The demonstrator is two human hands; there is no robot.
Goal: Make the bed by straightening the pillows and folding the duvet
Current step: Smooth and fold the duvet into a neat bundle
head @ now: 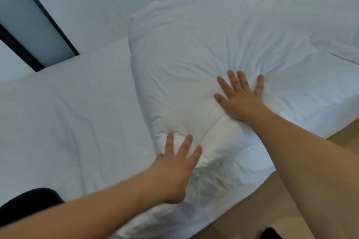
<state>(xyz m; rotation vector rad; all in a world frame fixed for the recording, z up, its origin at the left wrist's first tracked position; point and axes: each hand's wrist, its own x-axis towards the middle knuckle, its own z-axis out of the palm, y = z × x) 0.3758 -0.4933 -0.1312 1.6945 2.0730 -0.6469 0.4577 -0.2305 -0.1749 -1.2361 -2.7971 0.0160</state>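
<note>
A plump white pillow [184,60] lies across the middle of the white bed [64,114]. My left hand [174,169] presses its near corner with spread, straight fingers that sink into the filling. My right hand [240,97] lies flat on the pillow's right side, fingers fanned out, and dents the fabric there. A second white pillow [320,9] sits at the far right, touching the first one. The white duvet or sheet covers the bed to the left; I cannot tell which it is.
A wooden bed frame or floor [242,209] shows along the bed's near right edge. A dark-framed glass panel [33,25] stands at the far left beyond the bed. Something black [29,200] sits at the lower left.
</note>
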